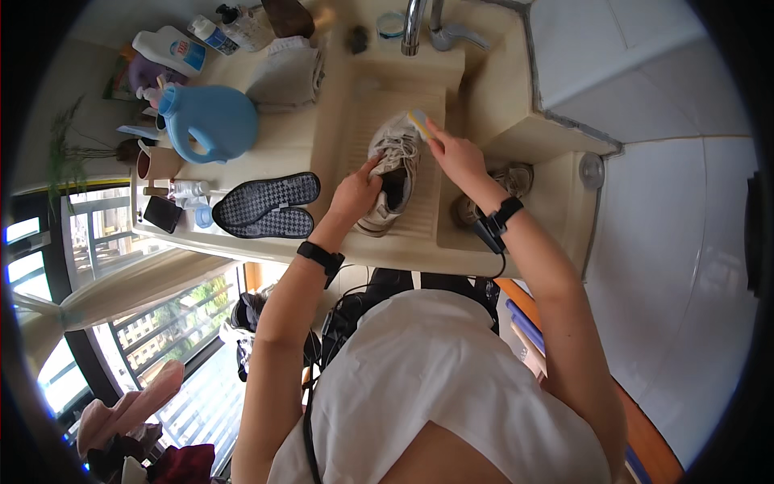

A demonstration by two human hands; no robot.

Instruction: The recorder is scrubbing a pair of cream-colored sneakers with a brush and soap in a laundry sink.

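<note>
A white lace-up sneaker (396,148) lies on the ribbed washboard (432,181) of a cream laundry sink, toe towards the tap. My left hand (357,192) grips the shoe at its side, by the tongue and the collar opening. In my right hand (456,154) is a small brush (418,121) with a yellow-edged head, held against the toe's right side; its bristles are hidden. A second sneaker (514,178) sits in the basin to the right, partly behind my right forearm.
On the left counter lie a pair of houndstooth insoles (266,206), a blue plastic jug (227,124), a folded grey cloth (287,75) and a white detergent bottle (172,51). A chrome tap (413,30) overhangs the sink's back. A glass (591,169) stands on the right rim.
</note>
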